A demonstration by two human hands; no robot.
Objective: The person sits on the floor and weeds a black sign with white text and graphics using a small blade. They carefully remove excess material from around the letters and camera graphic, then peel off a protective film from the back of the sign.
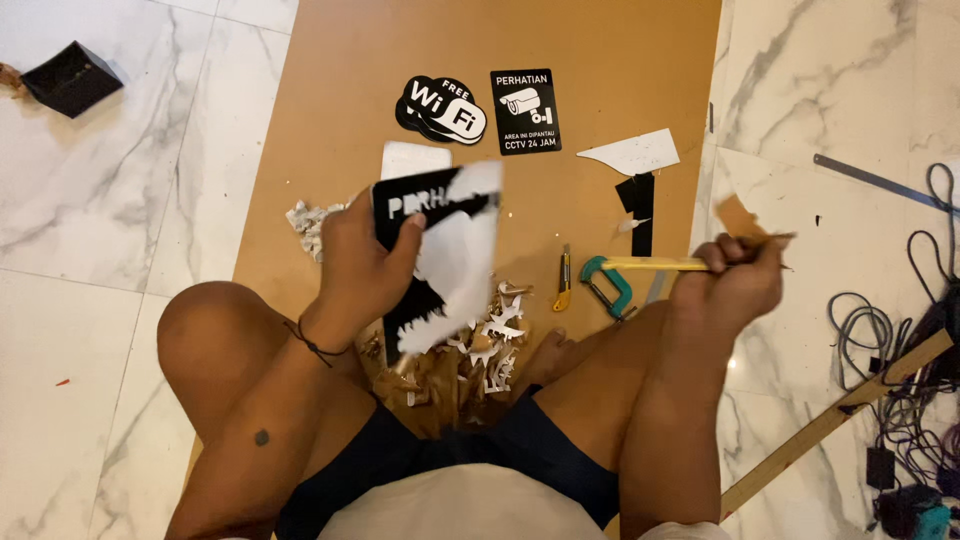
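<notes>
On the brown board [600, 60] spread over the marble floor [110, 220], a person sits cross-legged and works on a black sign [440, 265], which the left hand [365, 265] holds up above the lap, fingers and thumb closed on its upper left corner. Much of the white backing film is peeled or hanging loose across the sign's face, though black letters show only at the top, so the stripping looks, as a judgement, about half done. The right hand [730, 285] is closed around a thin pointed tool [765, 240], raised off to the side and apart from the sign; what kind of tool it is stays blurred. Two finished black-and-white signs lie farther up the board: a cloud-shaped sign [442, 108] and a rectangular camera sign [525, 110], which suggests earlier pieces are complete. A heap of white and brown offcuts [480, 355] fills the space between the knees, with more scraps [310, 225] at the board's left edge. Near the right knee lie a yellow utility knife [564, 280] and a teal clamp [606, 285]. Off the board, the floor carries a black box [70, 78], a wooden strip [840, 420], a metal ruler [870, 180] and tangled cables [910, 400].
</notes>
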